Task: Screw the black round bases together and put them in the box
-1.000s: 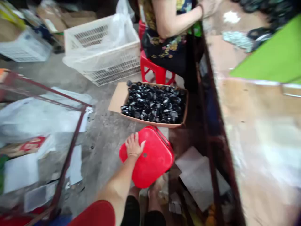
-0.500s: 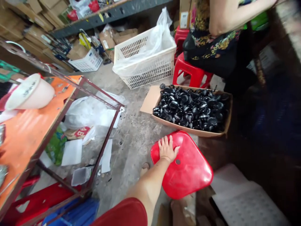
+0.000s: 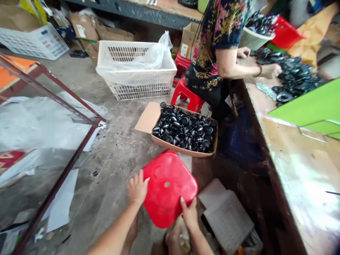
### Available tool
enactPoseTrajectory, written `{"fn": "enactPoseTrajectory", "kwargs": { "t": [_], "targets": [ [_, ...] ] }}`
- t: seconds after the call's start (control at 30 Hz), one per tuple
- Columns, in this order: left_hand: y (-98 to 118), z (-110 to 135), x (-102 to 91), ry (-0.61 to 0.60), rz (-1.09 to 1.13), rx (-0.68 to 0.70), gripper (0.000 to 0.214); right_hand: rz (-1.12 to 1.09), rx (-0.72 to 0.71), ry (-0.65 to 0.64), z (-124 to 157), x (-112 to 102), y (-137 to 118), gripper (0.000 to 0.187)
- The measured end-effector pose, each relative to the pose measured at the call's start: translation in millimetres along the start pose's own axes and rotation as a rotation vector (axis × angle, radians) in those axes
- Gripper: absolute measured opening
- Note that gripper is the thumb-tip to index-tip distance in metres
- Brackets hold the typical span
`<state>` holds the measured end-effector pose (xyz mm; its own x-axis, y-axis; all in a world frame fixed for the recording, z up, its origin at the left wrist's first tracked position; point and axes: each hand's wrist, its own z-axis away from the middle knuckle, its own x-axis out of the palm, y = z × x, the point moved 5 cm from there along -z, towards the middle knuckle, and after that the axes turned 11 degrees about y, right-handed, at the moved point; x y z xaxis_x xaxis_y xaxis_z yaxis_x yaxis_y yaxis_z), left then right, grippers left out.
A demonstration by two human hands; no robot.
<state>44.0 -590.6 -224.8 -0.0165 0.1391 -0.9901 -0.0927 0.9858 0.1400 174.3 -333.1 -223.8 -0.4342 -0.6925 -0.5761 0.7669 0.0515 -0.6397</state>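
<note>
A red plastic stool point(image 3: 170, 177) with a small hole in its square seat stands in front of my legs. My left hand point(image 3: 137, 187) grips the seat's left edge, thumb on top. On the lower right edge my right hand point(image 3: 189, 211) holds the rim, its thumb on the seat and its other fingers hidden underneath. Just beyond the stool lies an open cardboard box point(image 3: 183, 150) full of black caster wheels point(image 3: 186, 127), with one flap folded out to the left.
A co-worker point(image 3: 223, 53) sits on a red stool point(image 3: 187, 95) at the right-hand workbench point(image 3: 287, 156), hands at a pile of black parts point(image 3: 294, 76). A white crate point(image 3: 143, 86) with plastic film stands behind the box. Left is a metal frame point(image 3: 71, 152); right, grey-white sheets point(image 3: 228, 216).
My right hand has come into view and taken hold of the stool's edge. My left hand has shifted to its left edge. The view has swung right, showing the co-worker's bench.
</note>
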Motion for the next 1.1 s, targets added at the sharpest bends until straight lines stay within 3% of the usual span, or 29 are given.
{"fn": "enactPoseTrajectory", "kwargs": {
  "t": [0.1, 0.17, 0.23, 0.3, 0.4, 0.5, 0.6, 0.7, 0.77, 0.83, 0.97, 1.1],
  "targets": [
    [-90.2, 17.4, -30.8, 0.068, -0.082, -0.217, 0.057, -0.102, -0.108, -0.414, 34.7, 67.4, -48.7, 0.066],
    [-143.2, 26.2, -58.6, 0.18, -0.151, -0.369, 0.067, -0.163, -0.183, -0.626, 57.3, 121.1, -90.5, 0.06],
    [-174.4, 24.5, -83.0, 0.304, -0.151, -0.388, 0.071, -0.206, -0.253, -0.828, 79.7, 172.1, -127.8, 0.05],
    [-186.5, 9.0, -95.0, 0.338, -0.117, -0.317, 0.071, -0.232, -0.288, -0.895, 93.4, 206.4, -147.0, 0.043],
    [-194.6, -32.5, -90.3, 0.234, -0.101, -0.274, 0.071, -0.161, -0.273, -0.82, 93.5, 215.9, -126.2, 0.039],
    [-208.5, -78.1, -74.8, 0.076, -0.112, -0.267, 0.073, 0.057, -0.216, -0.711, 75.9, 181.1, -62.9, 0.029],
    [-224.2, -115.0, -66.3, 0.042, -0.098, -0.133, 0.074, 0.292, -0.177, -0.644, 51.4, 134.5, -4.9, 0.017],
    [-241.9, -141.5, -58.7, 0.028, -0.055, -0.038, 0.073, 0.459, -0.187, -0.61, 24.8, 114.8, 13.4, 0.011],
    [-253.3, -156.6, -52.7, 0.051, -0.021, -0.009, 0.072, 0.538, -0.23, -0.594, 3.8, 125.8, -0.9, 0.01],
    [-263.6, -169.6, -47.4, 0.128, 0.041, -0.001, 0.074, 0.588, -0.308, -0.579, -20.4, 154.6, -33.6, 0.012],
    [-280.4, -183.6, -39.7, 0.286, 0.154, -0.044, 0.071, 0.662, -0.505, -0.497, -70.1, 237.5, -130.8, 0.021],
    [-285.5, -185.0, -37.0, 0.314, 0.149, -0.06, 0.062, 0.763, -0.666, -0.312, -105.2, 307.7, -223.0, 0.044]
  ]
}}
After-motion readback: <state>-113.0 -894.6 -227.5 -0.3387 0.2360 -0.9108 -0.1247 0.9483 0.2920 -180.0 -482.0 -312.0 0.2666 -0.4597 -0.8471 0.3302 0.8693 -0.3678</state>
